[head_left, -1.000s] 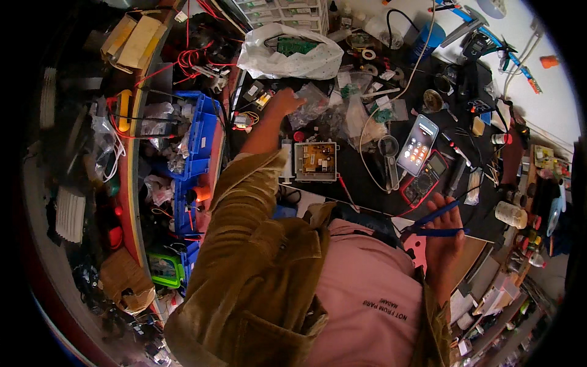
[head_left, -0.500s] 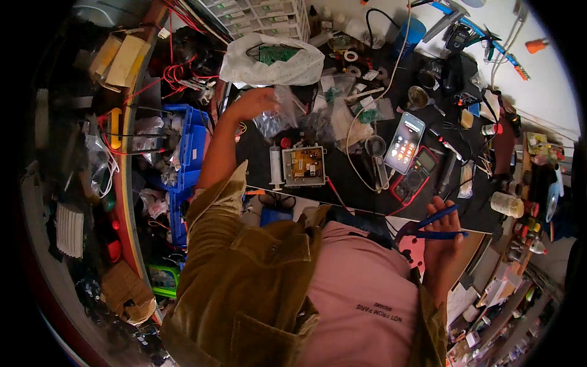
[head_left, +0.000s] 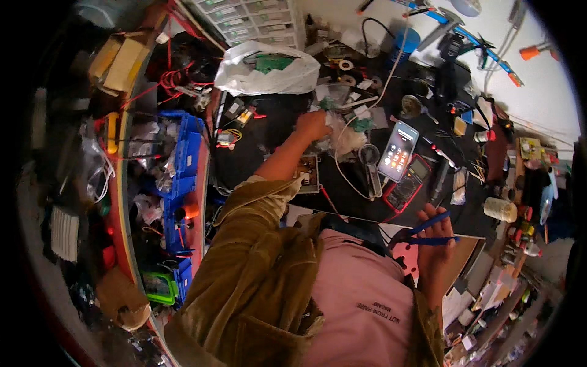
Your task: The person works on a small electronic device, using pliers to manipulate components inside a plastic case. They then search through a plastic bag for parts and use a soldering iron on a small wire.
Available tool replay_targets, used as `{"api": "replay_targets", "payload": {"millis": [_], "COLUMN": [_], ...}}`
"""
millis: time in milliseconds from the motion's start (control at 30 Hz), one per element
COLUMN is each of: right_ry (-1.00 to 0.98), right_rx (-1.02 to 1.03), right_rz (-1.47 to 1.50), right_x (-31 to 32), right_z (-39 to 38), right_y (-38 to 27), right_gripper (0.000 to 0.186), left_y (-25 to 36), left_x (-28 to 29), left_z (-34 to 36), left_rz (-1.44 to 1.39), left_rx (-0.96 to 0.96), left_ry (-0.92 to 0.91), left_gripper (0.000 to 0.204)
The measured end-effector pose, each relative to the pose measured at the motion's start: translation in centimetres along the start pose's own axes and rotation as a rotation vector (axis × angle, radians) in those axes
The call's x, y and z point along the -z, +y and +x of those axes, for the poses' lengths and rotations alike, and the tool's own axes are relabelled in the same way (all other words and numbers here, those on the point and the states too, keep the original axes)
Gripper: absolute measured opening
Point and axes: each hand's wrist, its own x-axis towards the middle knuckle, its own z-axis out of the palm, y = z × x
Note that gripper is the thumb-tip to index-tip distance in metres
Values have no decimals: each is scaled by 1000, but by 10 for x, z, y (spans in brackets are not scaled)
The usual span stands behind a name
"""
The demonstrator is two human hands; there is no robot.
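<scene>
My left hand point(head_left: 313, 126) reaches over the bench, its fingers curled in at the edge of a heap of clear plastic bags point(head_left: 348, 139). It seems closed on one bag, though the fingertips are partly hidden. Under my left forearm, a small grey box with a circuit board point(head_left: 312, 177) shows only its right part. Near the bench's front edge, my right hand point(head_left: 435, 231) is palm up, holding blue-handled pliers point(head_left: 441, 240). Their handles lie spread across the fingers, and the jaws point left toward my shirt.
A lit phone point(head_left: 398, 150) lies beside a red multimeter point(head_left: 406, 183), with a magnifier point(head_left: 369, 156) to its left. A white bag with green circuit boards point(head_left: 269, 76) stands farther back. Blue bins point(head_left: 186, 153) line the left side; a white jar point(head_left: 499, 210) is at right.
My left hand has moved right and nearer, and the clear bag beneath it has left its earlier spot. My forearm now covers the syringe and part of the box. My right hand keeps the pliers.
</scene>
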Motion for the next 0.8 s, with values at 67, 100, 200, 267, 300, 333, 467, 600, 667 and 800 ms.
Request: {"api": "replay_targets", "payload": {"millis": [67,100,200,267,300,333,467,600,667,800], "right_ry": [-44,-64,-54,-37,-23,-40,-96,-40,-83,-43], "right_rx": [-12,6,11,-24,-33,-48,-80,-85,-86,-55], "right_rz": [-46,-61,-30,-58,-69,-80,-117,-116,-136,-111], "right_x": [5,5,10,4,2,-3,-8,-21,-10,-1], "right_z": [-1,-1,1,1,0,1,6,8,7,0], "right_y": [-3,-2,2,-3,-6,-8,-8,-10,-9,-5], "right_gripper": [82,83,85,86,86,87,86,87,85,83], "left_y": [-26,-40,-80,-99,-97,-116,-129,-181,-172,-142], "left_x": [-4,-7,7,29,48,49,58,27,27,28], "left_z": [4,7,-5,-18,-30,-26,-5,38,38,5], "left_rz": [-31,-47,-615,-649,-736,-601,-969,-731,-565,-466], "left_rx": [-110,-167,-455,-476,-290,-383,44,190,264,289], "left_ry": [35,52,-35,122,126,321,466,822,873,948], "left_gripper": [47,44,30,20,19,18,24,32,37,36]}}
